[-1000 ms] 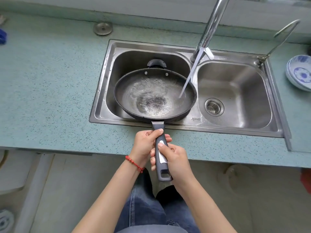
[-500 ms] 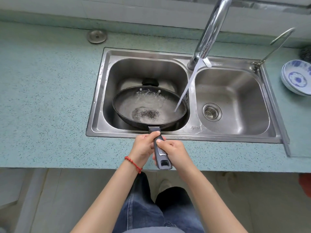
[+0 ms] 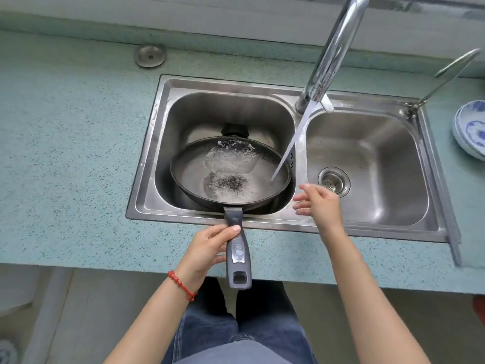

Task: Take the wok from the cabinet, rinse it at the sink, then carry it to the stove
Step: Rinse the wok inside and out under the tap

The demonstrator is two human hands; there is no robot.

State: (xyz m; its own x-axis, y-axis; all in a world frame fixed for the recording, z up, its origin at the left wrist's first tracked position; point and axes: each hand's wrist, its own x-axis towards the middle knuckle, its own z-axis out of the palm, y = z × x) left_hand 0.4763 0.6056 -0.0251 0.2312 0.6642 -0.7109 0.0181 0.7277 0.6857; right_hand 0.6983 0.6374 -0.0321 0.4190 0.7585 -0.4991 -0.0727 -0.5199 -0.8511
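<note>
One wok (image 3: 231, 174), one double-basin sink (image 3: 296, 222), one faucet (image 3: 333, 51) and two hands are shown. The wok sits low in the left basin (image 3: 231, 111), its bowl holding a shallow pool of foaming water, its grey handle (image 3: 237, 248) projecting toward 6 o'clock over the sink's front rim and the speckled countertop (image 3: 65, 158). A stream of water (image 3: 291, 143) falls from the faucet spout and strikes the wok's inner wall at its 3 o'clock edge. The left hand (image 3: 207, 253), a red bead bracelet (image 3: 182, 285) at its wrist, grips the handle with fingers wrapped beneath and thumb laid across the top. The right hand (image 3: 317, 203) holds nothing; its fingers are loosely spread, pointing toward 9 o'clock, above the divider just beside the wok's rim. The right basin (image 3: 367, 143) contains only its drain strainer (image 3: 333, 182). Stacked blue-and-white bowls (image 3: 472, 127) stand at 3 o'clock on the counter; their number cannot be told.
</note>
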